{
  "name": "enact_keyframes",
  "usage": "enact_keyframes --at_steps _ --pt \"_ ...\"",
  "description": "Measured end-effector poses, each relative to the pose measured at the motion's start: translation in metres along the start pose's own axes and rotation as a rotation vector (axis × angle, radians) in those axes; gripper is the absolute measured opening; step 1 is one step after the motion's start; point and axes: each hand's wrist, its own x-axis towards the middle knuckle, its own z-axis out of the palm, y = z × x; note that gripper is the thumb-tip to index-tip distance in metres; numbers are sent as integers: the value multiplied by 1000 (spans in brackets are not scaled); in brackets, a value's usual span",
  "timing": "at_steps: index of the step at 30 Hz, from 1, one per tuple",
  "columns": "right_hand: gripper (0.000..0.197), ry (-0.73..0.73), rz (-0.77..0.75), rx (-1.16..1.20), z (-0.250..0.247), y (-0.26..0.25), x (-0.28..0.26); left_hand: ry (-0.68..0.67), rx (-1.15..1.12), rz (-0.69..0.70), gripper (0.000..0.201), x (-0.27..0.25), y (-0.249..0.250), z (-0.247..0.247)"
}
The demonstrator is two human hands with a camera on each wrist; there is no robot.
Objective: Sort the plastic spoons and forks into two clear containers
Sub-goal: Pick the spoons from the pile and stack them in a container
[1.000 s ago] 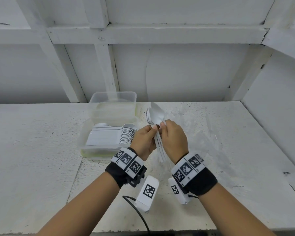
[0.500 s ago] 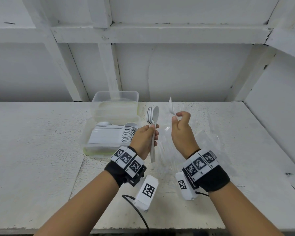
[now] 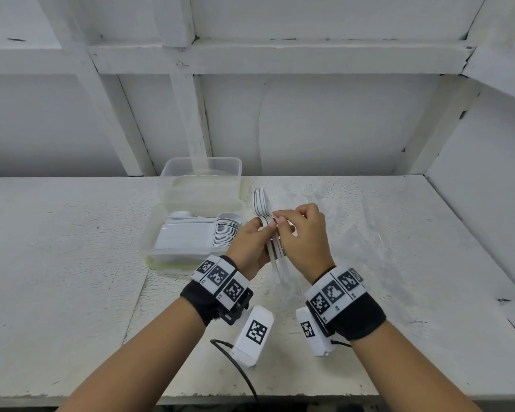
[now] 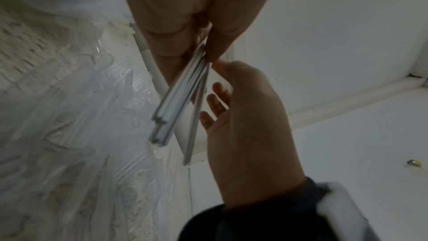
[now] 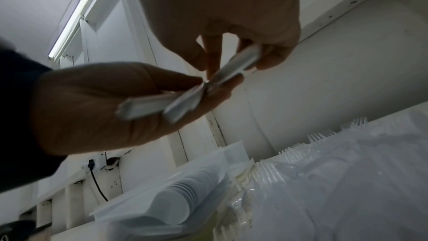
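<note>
Both hands meet over the middle of the table. My left hand grips a small bundle of white plastic spoons by the necks, bowls pointing up and away. My right hand pinches the same bundle from the right. In the left wrist view the spoon handles fan out below my left hand. In the right wrist view my right hand's fingers pinch one handle. A clear container at the left holds a neat row of stacked spoons. A second clear container stands behind it.
A crumpled clear plastic bag lies on the table to the right of my hands, with white forks inside it. White walls and beams close off the back and the right side. A black cable runs off the table's front edge.
Half a second ago my right hand was apart from the left, holding one spoon up. It has come back to the bundle in my left hand and pinches it.
</note>
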Motion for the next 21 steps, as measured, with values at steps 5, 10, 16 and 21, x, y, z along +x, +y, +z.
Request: enact_keyframes --at_steps 5,10,16,21 --pt "26 -221 92 167 -9 -4 7 -104 36 -78 21 -2 2 -8" --pt "19 -182 22 170 -26 -13 24 -174 208 -136 18 -8 10 -20" --pt "40 -653 -296 -240 -42 -30 44 -329 831 -98 21 -12 35 -43" --pt "17 -778 -217 -58 -28 -36 50 -365 983 -82 20 -10 54 -60"
